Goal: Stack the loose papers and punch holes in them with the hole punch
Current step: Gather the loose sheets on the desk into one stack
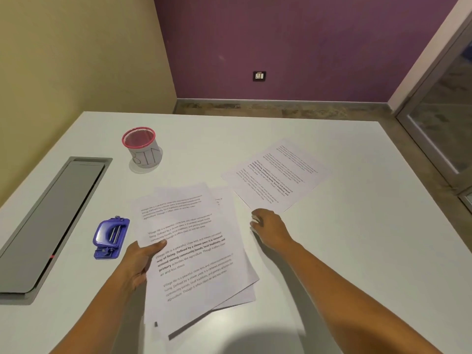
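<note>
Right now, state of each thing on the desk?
Paper pile: loosely fanned, edges uneven, left hand gripping its left edge.
Separate sheets: apart from pile, flat, untouched.
Right hand: empty, near those sheets.
Hole punch: idle, no paper in it.
Pink cup: upright.

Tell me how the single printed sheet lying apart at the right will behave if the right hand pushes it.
The single printed sheet lies flat on the smooth white table, so it will probably slide easily. It looks thin, so lifted by one corner it would likely droop. The right hand is near its corner and may buckle the edge.
</note>
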